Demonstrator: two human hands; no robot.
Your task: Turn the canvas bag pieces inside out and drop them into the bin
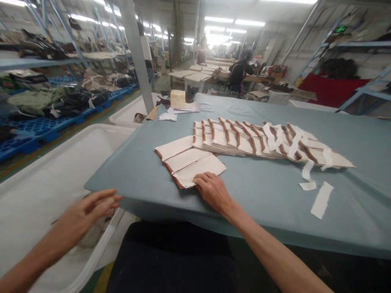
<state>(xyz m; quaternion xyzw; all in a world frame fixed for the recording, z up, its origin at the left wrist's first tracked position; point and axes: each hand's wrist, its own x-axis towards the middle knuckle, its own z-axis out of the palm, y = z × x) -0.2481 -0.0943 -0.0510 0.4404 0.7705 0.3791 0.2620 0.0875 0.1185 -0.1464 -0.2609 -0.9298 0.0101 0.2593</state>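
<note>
Near the table's front edge lies a cream fabric panel (190,159) with stitched seams and a brown border along its left side. My right hand (212,190) has its fingers curled over the panel's near edge; the thumb is hidden. Off the left corner of the table, my left hand (96,207) hovers over a white bin, its fingers stretched out and holding nothing. Behind the panel, a fanned row of similar cream pieces (220,136) with brown edges runs to the right, overlapping one another. White strips (295,144) lie across its right part.
The white bin (88,140) stands against the left side of the blue-grey table (262,195). More white strips (322,200) lie at the right. A yellowish block (178,99) sits at the far left corner. Farther back, a person (240,73) sits at another table.
</note>
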